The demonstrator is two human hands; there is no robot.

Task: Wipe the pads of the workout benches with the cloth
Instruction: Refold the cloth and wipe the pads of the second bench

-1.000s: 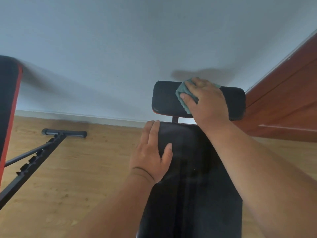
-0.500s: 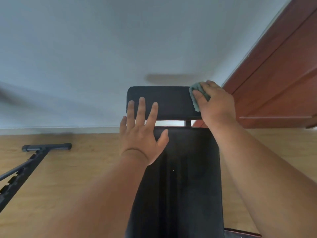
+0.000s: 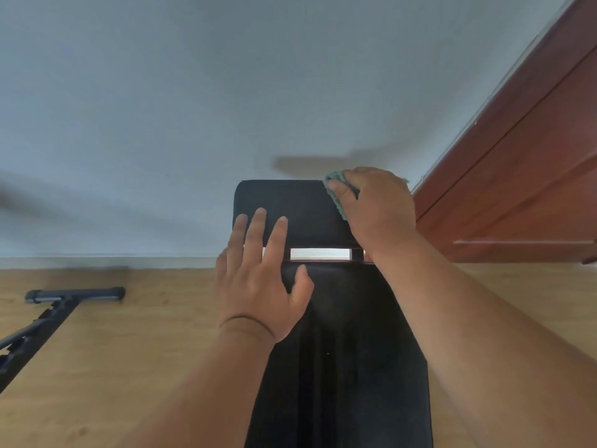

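We see a black bench in front of us; its long pad [image 3: 349,367] runs away from us, and a small pad [image 3: 290,208] sits at the far end, close to the grey wall [image 3: 226,92]; a thin gap lies between the two pads, and light shows through it.

Our right hand [image 3: 378,208] is on the right end of the small pad; its fingers are curled over a green cloth [image 3: 336,189], pressing it on the top right corner of that pad; most of the cloth is hidden under the hand, and only a bit pokes out at the left and top.

Our left hand [image 3: 261,279] is flat, with its fingers straight and spread wide; it holds nothing; the fingers reach over the gap onto the left part of the small pad, and the thumb lies on the top of the long pad; a thin dark band goes round the wrist.

The floor [image 3: 113,367] is light wood; on the left lies a dark metal frame [image 3: 48,315] with a short bar across its far end, well apart from our bench; a red-brown door [image 3: 523,176] stands on the right, near the small pad.
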